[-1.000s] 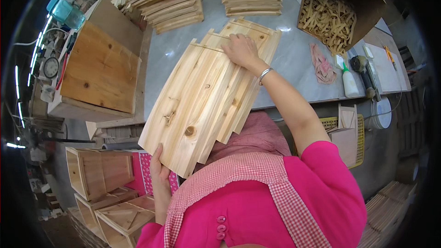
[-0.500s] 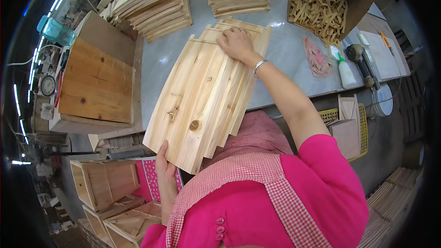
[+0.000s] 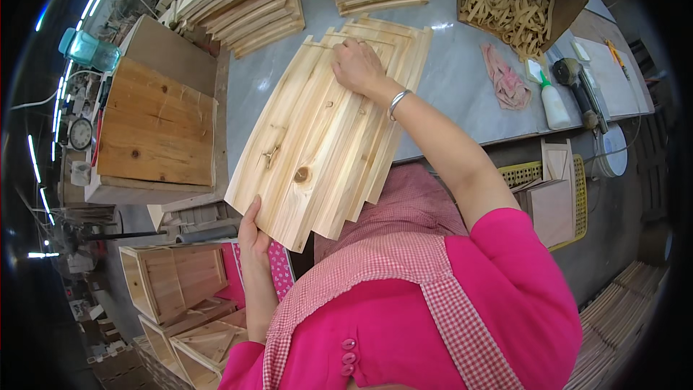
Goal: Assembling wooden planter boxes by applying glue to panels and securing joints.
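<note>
A fanned stack of pale wooden panels [image 3: 289, 152] with curved sides and notched ends lies slanted over the near edge of the grey table. The top panel shows knots, and the ones beneath stick out stepwise to the right. My left hand [image 3: 254, 230] grips the near left corner, thumb on top and the other fingers mostly hidden underneath. At the far end, my right hand [image 3: 359, 66], with a silver bangle at the wrist, has its fingers curled down on the top panel near its notched edge.
More panel stacks [image 3: 253, 7] stand at the back. On the left is a wooden box [image 3: 155, 126]. To the right are a carton of wood strips [image 3: 505, 7], a pink cloth [image 3: 505, 79], a glue bottle [image 3: 554, 105] and a power tool [image 3: 577, 90]. A yellow basket [image 3: 580, 195] sits below.
My right hand has shifted a little left across the far end of the panels. The panels' near ends have moved slightly away from me, and the lower panels fan out more.
</note>
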Action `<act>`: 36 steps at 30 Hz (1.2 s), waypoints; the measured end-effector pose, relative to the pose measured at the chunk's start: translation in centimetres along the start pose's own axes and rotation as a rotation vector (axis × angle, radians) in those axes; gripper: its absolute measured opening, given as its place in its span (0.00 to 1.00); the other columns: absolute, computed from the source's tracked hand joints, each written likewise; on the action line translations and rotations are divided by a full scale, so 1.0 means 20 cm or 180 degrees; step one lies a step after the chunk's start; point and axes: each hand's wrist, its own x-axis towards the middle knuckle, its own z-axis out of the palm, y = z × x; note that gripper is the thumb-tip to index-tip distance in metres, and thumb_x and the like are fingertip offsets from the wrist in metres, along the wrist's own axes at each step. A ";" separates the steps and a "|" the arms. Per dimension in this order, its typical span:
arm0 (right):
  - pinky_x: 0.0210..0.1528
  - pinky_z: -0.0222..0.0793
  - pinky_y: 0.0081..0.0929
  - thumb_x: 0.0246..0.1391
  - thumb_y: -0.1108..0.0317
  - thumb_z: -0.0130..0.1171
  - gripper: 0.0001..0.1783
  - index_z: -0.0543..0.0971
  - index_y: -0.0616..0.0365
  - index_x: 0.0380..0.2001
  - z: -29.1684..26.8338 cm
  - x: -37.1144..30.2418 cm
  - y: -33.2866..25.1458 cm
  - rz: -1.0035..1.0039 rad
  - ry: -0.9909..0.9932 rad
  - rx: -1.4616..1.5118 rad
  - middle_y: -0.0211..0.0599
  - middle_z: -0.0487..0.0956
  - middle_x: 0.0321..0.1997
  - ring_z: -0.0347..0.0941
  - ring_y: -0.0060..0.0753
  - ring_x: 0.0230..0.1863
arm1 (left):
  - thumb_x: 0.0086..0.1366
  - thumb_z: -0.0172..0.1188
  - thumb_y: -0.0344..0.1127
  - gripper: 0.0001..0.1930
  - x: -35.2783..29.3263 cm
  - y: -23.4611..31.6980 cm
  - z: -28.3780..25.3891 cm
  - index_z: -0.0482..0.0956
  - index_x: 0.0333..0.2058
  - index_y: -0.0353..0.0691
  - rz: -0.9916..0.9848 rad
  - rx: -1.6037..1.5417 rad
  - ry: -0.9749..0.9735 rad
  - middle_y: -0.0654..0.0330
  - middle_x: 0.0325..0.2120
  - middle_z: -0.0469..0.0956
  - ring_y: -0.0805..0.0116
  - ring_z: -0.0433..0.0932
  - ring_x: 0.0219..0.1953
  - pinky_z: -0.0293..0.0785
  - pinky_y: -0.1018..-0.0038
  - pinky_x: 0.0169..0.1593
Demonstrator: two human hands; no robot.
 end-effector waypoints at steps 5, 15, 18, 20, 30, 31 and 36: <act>0.58 0.70 0.45 0.55 0.65 0.55 0.14 0.82 0.65 0.37 -0.01 0.02 0.01 0.0138 0.0095 -0.0134 0.56 0.78 0.46 0.74 0.56 0.52 | 0.68 0.61 0.30 0.27 0.01 -0.03 0.01 0.65 0.63 0.32 0.0015 -0.0017 0.0079 0.48 0.58 0.72 0.55 0.74 0.59 0.74 0.61 0.62; 0.56 0.70 0.46 0.56 0.61 0.55 0.16 0.82 0.62 0.39 0.05 0.00 0.06 0.0033 0.0432 -0.0245 0.54 0.79 0.45 0.74 0.56 0.50 | 0.69 0.60 0.33 0.28 0.00 -0.03 0.04 0.63 0.64 0.30 -0.0077 0.0094 0.0218 0.48 0.59 0.72 0.55 0.73 0.60 0.72 0.60 0.63; 0.56 0.69 0.46 0.55 0.61 0.56 0.16 0.82 0.61 0.39 0.07 0.01 0.08 0.0051 0.0415 -0.0244 0.54 0.79 0.45 0.73 0.55 0.50 | 0.68 0.60 0.32 0.28 -0.01 -0.03 0.08 0.63 0.64 0.31 0.0018 0.0030 0.0173 0.48 0.60 0.71 0.54 0.73 0.60 0.72 0.60 0.63; 0.56 0.69 0.46 0.55 0.61 0.56 0.16 0.82 0.62 0.38 0.08 0.00 0.08 0.0005 0.0467 -0.0204 0.53 0.79 0.46 0.73 0.54 0.51 | 0.68 0.61 0.32 0.28 -0.01 -0.03 0.09 0.63 0.64 0.31 0.0039 0.0001 0.0234 0.48 0.60 0.71 0.54 0.73 0.60 0.72 0.59 0.63; 0.56 0.68 0.44 0.53 0.63 0.60 0.13 0.81 0.62 0.36 0.05 -0.05 0.08 -0.0047 0.0610 0.0074 0.49 0.78 0.45 0.72 0.50 0.51 | 0.69 0.60 0.32 0.28 -0.09 -0.05 0.13 0.62 0.64 0.32 0.0071 0.0090 0.0399 0.48 0.60 0.71 0.55 0.72 0.60 0.70 0.59 0.64; 0.56 0.68 0.44 0.53 0.63 0.60 0.13 0.81 0.62 0.36 0.05 -0.05 0.07 -0.0051 0.0621 0.0039 0.49 0.78 0.45 0.72 0.50 0.51 | 0.69 0.60 0.32 0.28 -0.10 -0.04 0.13 0.62 0.64 0.32 0.0042 0.0071 0.0414 0.48 0.60 0.71 0.55 0.73 0.60 0.70 0.59 0.64; 0.55 0.68 0.44 0.52 0.65 0.60 0.11 0.81 0.62 0.34 0.06 -0.03 0.06 -0.0122 0.0804 0.0196 0.48 0.77 0.43 0.72 0.50 0.50 | 0.68 0.61 0.32 0.29 -0.08 -0.05 0.10 0.62 0.64 0.31 -0.0084 -0.0047 0.0422 0.48 0.60 0.71 0.56 0.72 0.61 0.70 0.60 0.64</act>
